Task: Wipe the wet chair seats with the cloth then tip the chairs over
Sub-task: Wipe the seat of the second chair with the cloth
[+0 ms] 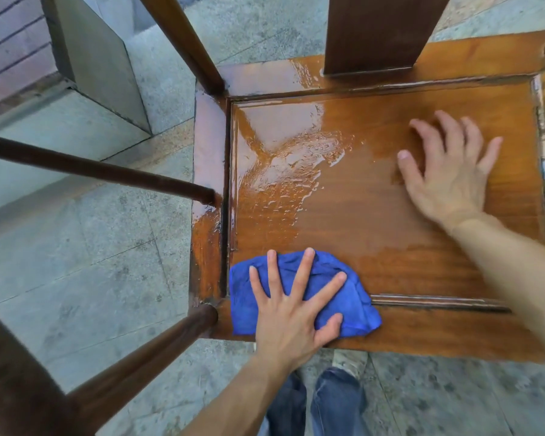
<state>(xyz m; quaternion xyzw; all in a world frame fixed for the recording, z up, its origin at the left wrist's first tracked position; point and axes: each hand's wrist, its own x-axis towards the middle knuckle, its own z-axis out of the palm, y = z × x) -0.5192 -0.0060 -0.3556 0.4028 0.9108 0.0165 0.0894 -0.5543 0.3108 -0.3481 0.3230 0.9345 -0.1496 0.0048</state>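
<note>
Nearest the lens, at bottom left: dark round wooden rail (132, 354) of the chair frame, running up to the seat's near left corner. Beneath everything, grey stone-tiled floor (85, 278), speckled and damp-looking. At top left, pale grey block (98, 58) standing on that floor.

Filling the middle and right: wooden chair seat (343, 215), orange-brown, a recessed panel inside a raised border. Wet across the far left part of the panel and along the left border, with a glossy film and beads of water; nearer and right-hand part matt and dry-looking. Broad dark back slat (378, 33) rising from the far border. Second dark rail (92, 171) reaching in from the left edge to the seat's left side, third one (186, 48) slanting down to the far left corner.

Below the seat's near edge: legs in blue jeans (337, 401), with a pale shoe tip (348, 360) just showing.

Blue cloth (299, 278), bunched, lying on the near left corner of the seat, partly over the border groove. Left hand (291, 306) flat on top of the cloth, fingers straight and spread apart, pressing down. Right hand (447, 177) on the dry right part of the panel, well apart from the cloth, fingers spread and slightly bent, holding nothing; somewhat blurred.
</note>
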